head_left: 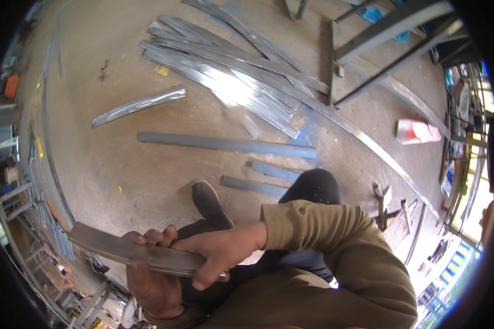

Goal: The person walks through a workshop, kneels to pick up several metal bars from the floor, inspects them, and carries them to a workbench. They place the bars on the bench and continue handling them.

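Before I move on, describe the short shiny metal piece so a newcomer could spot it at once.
On the brown floor, find the heap of silver strips near the top. Below its left end, past a small yellow scrap, lies one short shiny piece. Unlike the heaped strips, it lies alone.

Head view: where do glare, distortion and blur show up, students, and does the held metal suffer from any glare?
In the head view, glare whitens the middle of the strip pile, while the held metal strips look duller; in the head view, the long bar appears curved, probably by the fisheye; in the head view, a blurred brownish spot sits below the glare.
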### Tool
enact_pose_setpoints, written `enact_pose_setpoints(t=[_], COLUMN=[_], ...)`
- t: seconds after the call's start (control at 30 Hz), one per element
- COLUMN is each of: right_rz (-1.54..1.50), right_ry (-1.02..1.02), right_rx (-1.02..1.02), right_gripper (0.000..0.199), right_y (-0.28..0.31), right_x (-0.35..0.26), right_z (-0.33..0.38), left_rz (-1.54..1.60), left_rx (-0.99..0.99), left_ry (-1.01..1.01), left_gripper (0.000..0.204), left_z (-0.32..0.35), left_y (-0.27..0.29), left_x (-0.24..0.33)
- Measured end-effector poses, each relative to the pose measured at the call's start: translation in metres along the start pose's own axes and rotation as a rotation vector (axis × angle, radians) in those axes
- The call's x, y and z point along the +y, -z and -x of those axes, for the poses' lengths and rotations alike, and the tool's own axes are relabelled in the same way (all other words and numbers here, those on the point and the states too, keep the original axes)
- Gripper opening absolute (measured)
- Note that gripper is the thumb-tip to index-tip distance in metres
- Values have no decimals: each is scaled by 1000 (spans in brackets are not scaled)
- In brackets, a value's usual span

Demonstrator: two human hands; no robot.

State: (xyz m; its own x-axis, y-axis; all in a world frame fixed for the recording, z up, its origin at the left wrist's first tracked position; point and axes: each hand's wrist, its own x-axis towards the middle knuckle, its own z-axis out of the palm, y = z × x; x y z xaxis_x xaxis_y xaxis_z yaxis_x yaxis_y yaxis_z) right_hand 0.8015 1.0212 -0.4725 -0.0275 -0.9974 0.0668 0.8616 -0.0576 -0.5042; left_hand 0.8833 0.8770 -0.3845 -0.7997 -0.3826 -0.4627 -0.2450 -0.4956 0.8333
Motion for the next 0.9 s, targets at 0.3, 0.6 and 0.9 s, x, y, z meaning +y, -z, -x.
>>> enact_pose_setpoints(t=[0.3, 0.6, 0.9], right_rz=[361, 497, 480], right_ry=[101, -21, 27], right_rx=[110, 136, 6], right_gripper=[55, 56, 61], right_y=[17, 24, 25], right_x=[21, 25, 31], right_z=[13, 25, 33], left_rz=[-148, -57, 162], left_rx=[-36, -24, -59], left_ry=[-72, -37, 65], left_gripper=[51, 41, 27], left_z=[2, -3, 1], left_y=[-16, -27, -24], left_x=[-4, -4, -2])
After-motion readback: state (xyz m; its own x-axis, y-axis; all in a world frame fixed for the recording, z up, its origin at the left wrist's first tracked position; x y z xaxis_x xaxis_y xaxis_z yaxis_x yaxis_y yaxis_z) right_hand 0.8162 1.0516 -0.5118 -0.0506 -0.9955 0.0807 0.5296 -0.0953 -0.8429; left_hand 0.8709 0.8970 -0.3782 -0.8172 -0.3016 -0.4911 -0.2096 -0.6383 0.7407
